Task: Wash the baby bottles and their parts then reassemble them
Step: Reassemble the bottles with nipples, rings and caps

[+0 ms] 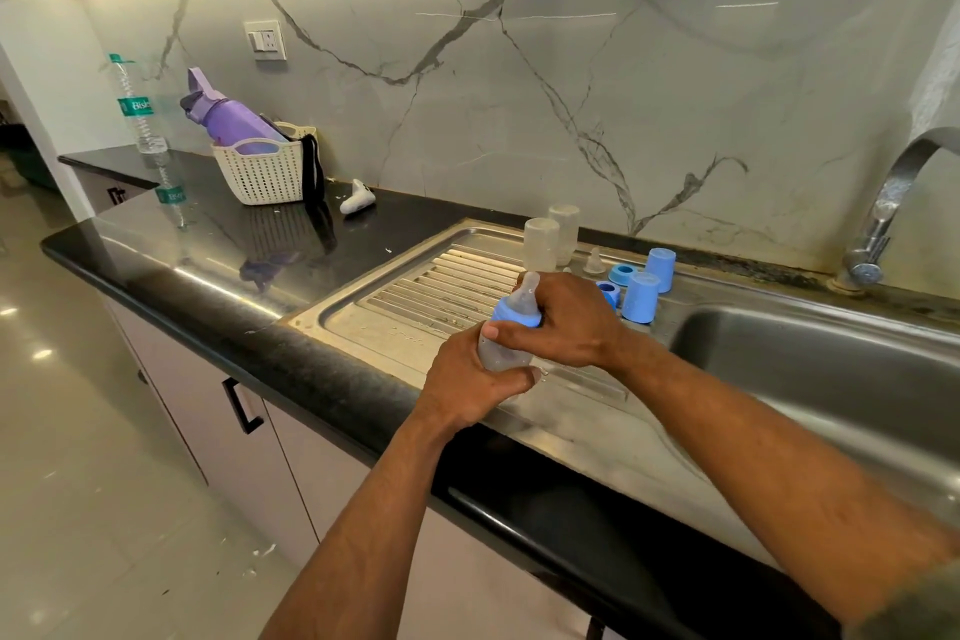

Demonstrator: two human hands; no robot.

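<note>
A clear baby bottle [500, 353] with a blue collar [511, 314] and a clear teat [525, 294] is held above the steel drainboard [415, 307]. My left hand [470, 379] grips the bottle's body from below. My right hand [563, 322] is closed around the blue collar from the right. Two more clear bottles [540, 244] [565, 231] stand upside down at the back of the drainboard. Beside them are a loose teat [595, 261], two blue collars [622, 274] [609, 293] and two blue caps [660, 269] [640, 297].
The sink basin [810, 379] lies to the right, with a steel tap [883, 218] behind it. On the black counter [218, 250] at the left stand a white basket [262, 172] holding a purple flask [234, 120], a plastic water bottle [140, 109] and a small white object [356, 198].
</note>
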